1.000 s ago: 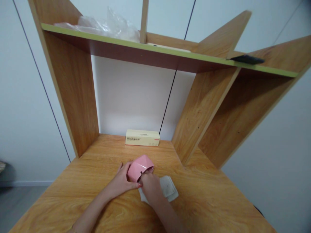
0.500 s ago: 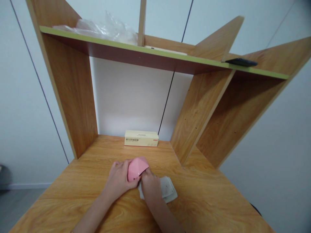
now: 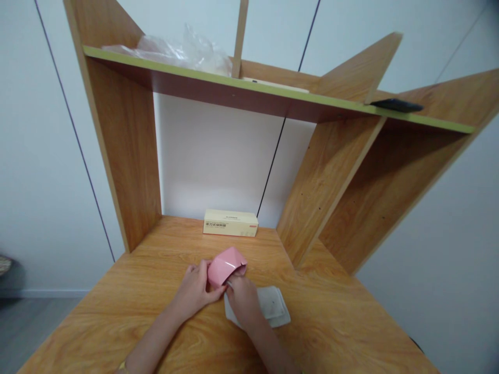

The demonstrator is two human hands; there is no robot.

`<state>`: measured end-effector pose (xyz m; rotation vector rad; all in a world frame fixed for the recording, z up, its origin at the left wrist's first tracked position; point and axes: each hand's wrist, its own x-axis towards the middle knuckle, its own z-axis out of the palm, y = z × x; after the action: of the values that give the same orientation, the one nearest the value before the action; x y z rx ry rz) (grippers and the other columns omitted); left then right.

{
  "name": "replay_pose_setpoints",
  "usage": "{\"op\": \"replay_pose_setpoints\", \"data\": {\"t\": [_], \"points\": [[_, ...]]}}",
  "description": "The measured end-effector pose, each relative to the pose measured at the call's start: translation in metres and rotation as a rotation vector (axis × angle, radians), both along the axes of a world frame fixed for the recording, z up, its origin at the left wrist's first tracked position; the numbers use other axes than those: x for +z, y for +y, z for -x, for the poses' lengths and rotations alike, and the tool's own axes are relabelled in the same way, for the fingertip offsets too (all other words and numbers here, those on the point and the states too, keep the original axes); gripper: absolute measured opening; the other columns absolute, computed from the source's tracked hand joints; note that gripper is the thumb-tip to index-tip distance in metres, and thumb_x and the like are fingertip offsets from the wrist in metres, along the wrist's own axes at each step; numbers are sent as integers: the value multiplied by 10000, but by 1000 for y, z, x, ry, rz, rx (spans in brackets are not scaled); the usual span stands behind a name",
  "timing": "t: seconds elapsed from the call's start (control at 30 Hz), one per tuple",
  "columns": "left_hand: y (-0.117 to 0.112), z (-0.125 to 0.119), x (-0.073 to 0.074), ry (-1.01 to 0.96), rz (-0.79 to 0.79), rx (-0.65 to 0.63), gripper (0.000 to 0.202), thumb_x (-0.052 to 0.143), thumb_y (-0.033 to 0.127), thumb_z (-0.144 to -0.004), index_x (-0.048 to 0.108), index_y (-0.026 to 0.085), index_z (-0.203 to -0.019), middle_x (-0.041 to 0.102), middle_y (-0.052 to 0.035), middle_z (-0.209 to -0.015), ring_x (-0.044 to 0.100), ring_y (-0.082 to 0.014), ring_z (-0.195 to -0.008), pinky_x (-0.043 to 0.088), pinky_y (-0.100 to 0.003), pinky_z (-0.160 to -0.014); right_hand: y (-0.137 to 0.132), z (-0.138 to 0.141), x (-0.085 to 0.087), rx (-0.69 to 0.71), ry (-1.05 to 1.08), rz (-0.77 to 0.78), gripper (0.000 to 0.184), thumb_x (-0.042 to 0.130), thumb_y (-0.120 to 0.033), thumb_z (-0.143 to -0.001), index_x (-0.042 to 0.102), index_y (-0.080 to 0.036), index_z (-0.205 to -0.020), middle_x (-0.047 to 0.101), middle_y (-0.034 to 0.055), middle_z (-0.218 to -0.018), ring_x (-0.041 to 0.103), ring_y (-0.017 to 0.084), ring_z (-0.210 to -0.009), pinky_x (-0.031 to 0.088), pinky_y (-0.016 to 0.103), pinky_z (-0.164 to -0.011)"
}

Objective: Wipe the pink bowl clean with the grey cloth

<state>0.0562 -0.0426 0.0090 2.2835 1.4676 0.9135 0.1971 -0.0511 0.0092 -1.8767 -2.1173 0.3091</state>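
A pink, faceted, hollow container (image 3: 225,264) is tilted on its side above the desk, with its opening toward my right hand. My left hand (image 3: 195,292) is closed around its left side, thumb along the lower rim. The fingers of my right hand (image 3: 242,300) reach into the opening, bent together. A bit of something pale shows at those fingertips, but most of it is hidden by the container and the hand. Under and to the right of my right wrist lies a folded light-grey cloth (image 3: 273,302), flat on the desk.
A long cream box (image 3: 230,223) with printed characters stands at the back of the wooden desk (image 3: 187,337). Overhead runs a shelf (image 3: 268,92) bearing a clear plastic bag (image 3: 183,52) and a dark flat object (image 3: 397,105). Upright wooden panels (image 3: 335,182) stand at both sides.
The pink container has turned in my left hand, and more of its opening shows. My right hand's fingers are still inside it. The whole view has shifted slightly.
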Motion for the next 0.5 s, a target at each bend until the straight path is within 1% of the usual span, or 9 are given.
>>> {"op": "replay_pose_setpoints", "data": {"t": [0.1,0.13,0.17,0.23,0.3,0.33,0.4,0.5], "points": [[1,4,-3,-58,40,-28,378,582,410,-672,430,184,-933,609,-81,-948,547,-249,-858,390,-366,-773,0,-2,-6,175,359,-19,256,447,-73,-758,652,-178,-869,676,21,-845,612,145,-802,444,199,-676],[1,4,-4,-74,48,-31,380,589,408,-665,433,185,-931,605,-78,-948,544,-250,-866,393,-367,-773,0,-3,-7,194,424,-42,259,436,-71,-764,653,-173,-862,675,23,-850,607,142,-814,440,196,-690],[1,4,-5,-88,53,-28,381,597,407,-657,436,187,-923,603,-75,-940,542,-252,-871,397,-367,-770,-1,-4,-7,176,420,-73,264,423,-71,-774,651,-172,-860,671,28,-870,603,142,-829,436,197,-703],[1,4,-6,-102,57,-25,386,614,411,-642,440,187,-903,601,-69,-911,540,-252,-868,402,-366,-762,-3,-7,-3,65,264,-128,277,397,-73,-797,646,-175,-866,658,48,-923,602,147,-835,426,204,-706],[1,2,-8,-102,58,-24,396,626,432,-633,443,185,-884,598,-69,-891,540,-251,-855,405,-366,-751,-6,-10,2,-41,33,-119,287,375,-79,-819,639,-178,-872,648,67,-944,612,150,-794,421,210,-670],[1,1,-9,-101,57,-19,401,629,445,-629,446,184,-873,596,-71,-883,540,-251,-849,406,-365,-744,-6,-11,4,-70,-64,-95,286,372,-82,-824,636,-179,-874,645,74,-947,617,152,-773,420,213,-648],[0,-1,-10,-101,61,-14,406,636,461,-621,452,185,-855,592,-70,-874,539,-250,-842,409,-362,-732,-7,-11,7,-86,-183,-37,277,381,-81,-824,634,-181,-877,646,82,-939,625,157,-753,420,218,-622],[0,-2,-10,-107,74,-9,409,665,449,-594,454,189,-829,591,-66,-874,537,-249,-843,414,-352,-721,-6,-9,6,-76,-234,28,281,389,-73,-816,639,-181,-884,655,90,-911,634,171,-751,427,228,-614]]}}
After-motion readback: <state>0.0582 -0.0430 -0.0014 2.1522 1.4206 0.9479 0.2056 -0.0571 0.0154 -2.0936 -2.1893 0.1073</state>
